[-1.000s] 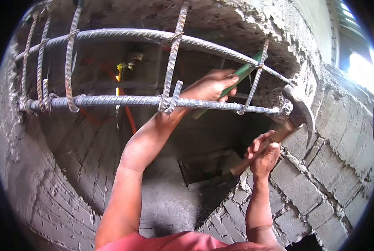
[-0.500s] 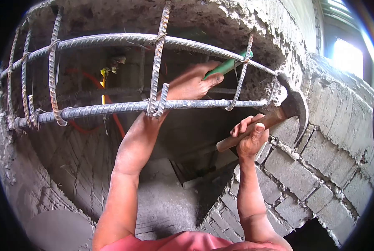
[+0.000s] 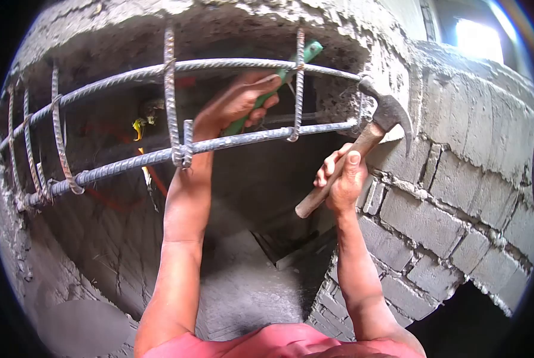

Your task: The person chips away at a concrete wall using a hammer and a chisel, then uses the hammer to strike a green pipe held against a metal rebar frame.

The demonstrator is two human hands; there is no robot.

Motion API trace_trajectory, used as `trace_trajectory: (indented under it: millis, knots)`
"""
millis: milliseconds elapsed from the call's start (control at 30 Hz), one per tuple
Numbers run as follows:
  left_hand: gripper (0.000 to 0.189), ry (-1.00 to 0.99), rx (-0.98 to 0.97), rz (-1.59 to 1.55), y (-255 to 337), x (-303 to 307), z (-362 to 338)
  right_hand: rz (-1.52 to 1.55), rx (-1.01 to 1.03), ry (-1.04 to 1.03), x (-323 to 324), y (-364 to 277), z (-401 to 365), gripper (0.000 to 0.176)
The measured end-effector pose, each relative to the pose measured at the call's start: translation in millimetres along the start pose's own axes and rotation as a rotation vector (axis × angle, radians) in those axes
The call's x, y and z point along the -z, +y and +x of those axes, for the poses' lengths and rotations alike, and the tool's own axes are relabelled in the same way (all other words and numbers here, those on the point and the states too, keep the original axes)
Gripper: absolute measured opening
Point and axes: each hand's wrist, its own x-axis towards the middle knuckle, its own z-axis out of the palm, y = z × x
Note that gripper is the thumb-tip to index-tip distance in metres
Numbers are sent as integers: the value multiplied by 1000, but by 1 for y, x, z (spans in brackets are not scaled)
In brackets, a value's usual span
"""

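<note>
Behind the steel bars, my left hand (image 3: 243,100) is wrapped around a long green bar-shaped tool (image 3: 310,52), which slants up to the right. Its upper end rises past the upper rebar (image 3: 219,62) near the concrete edge, while its lower end pokes out below my fist. A claw hammer (image 3: 371,134) is in my right hand (image 3: 343,179), gripped partway along the wooden handle with the thumb lying on it. The hammer's head is up, close to the right end of the rebars. My left forearm passes behind the lower rebar (image 3: 237,140).
Rough concrete (image 3: 130,27) overhangs the rebar cage. Vertical stirrups (image 3: 170,95) cross the bars. To the right stands a block wall (image 3: 422,218) with rough mortar joints. A yellow strip (image 3: 139,128) and an orange tube (image 3: 156,179) hang behind the bars at left.
The view has shifted, so the rebars sit further left. My left hand has turned, with the green tool now steeper and showing below the fist. The hammer stays in my right hand.
</note>
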Motion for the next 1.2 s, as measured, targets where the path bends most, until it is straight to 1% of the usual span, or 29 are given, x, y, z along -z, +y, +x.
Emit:
trace_trajectory:
  millis: [33, 67, 100, 167, 233, 300, 333, 433, 500, 567, 633, 667, 700, 767, 800, 833, 900, 933, 967, 1033, 1067, 1100, 1167, 1200]
  knots:
    - [38, 3, 13, 6, 3, 0, 0, -4, 28, 2, 0, 2, -2, 46]
    - [43, -57, 23, -61, 4, 1, 0, 28, 37, 23, -1, 3, -3, 47]
    - [43, -68, 29, -57, 2, 4, 4, 62, 44, 44, -3, 3, -3, 48]
    - [45, -202, 79, -308, -8, 8, 12, 79, 56, 62, -6, -2, -5, 48]
    - [45, -164, 71, -305, -12, 5, 7, 93, 65, 27, -7, -6, -8, 47]
    - [45, -39, 15, -138, -6, -3, -7, 106, 60, 23, -4, -8, -13, 47]
    - [44, -85, -21, -152, -10, 2, -8, 91, 51, 15, 0, -10, -15, 47]
    - [44, -24, -33, -180, -25, 0, -19, 31, 37, -25, 11, -8, -21, 44]
    - [42, 149, -13, -326, -38, -14, -26, 43, 6, 1, 10, -8, -28, 45]
    - [38, 263, 35, -261, -48, -24, -33, 59, -38, 2, 15, -6, -35, 45]
    - [40, 328, 98, -85, -57, -40, -48, 107, -62, 11, 22, 0, -45, 46]
    - [37, 327, 106, -12, -64, -45, -55, 95, -70, 17, 25, 3, -50, 47]
    - [34, 319, 43, 9, -76, -49, -63, 87, -87, 17, 29, 6, -55, 48]
    - [32, 424, -5, 159, -87, -58, -67, 87, -72, 2, 34, 13, -64, 48]
    - [30, 534, 24, 123, -91, -67, -70, 96, -65, 1, 36, 18, -69, 48]
    - [30, 657, -1, 159, -97, -78, -72, 107, -69, 11, 37, 22, -74, 48]
    - [34, 629, -40, 150, -108, -89, -75, 78, -20, -9, 37, 30, -82, 48]
    - [43, 651, -93, 339, -113, -89, -75, 102, -10, 2, 36, 34, -85, 48]
    - [43, 655, -86, 350, -115, -87, -79, 114, -14, 3, 37, 37, -88, 48]
    - [41, 742, -79, 872, -104, -84, -91, 117, 39, -32, 39, 41, -94, 48]
    - [41, 729, -93, 918, -98, -81, -97, 131, 42, -19, 37, 42, -96, 49]
    - [39, 712, -53, 1001, -94, -77, -106, 147, 31, -18, 39, 44, -100, 49]
    - [35, 642, 182, 989, -81, -77, -128, 174, 18, -92, 42, 48, -107, 55]
    - [33, 617, 123, 1036, -76, -75, -133, 193, 8, -88, 42, 51, -109, 55]
